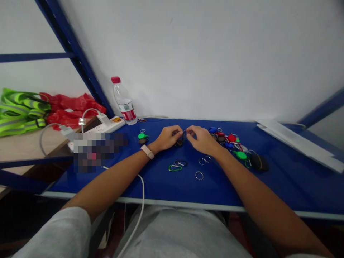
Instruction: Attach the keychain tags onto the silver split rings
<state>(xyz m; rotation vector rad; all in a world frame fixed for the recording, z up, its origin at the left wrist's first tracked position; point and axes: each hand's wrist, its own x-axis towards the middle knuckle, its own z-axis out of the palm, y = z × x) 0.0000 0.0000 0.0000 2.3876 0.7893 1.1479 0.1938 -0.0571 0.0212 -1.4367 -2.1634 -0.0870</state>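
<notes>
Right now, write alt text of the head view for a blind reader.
A person's left hand and right hand are close together at a small dark item over a blue table. Nearby lie a green carabiner, a black carabiner and three metal rings; colourful small parts lie heaped at right, a red-capped bottle stands back left.

You've got a small dark roundish reel (179, 143) right at your left grip (167, 138), black loop (183, 135) poking upright above it, partly hidden, so can't tell if it's resting or lifted.
</notes>
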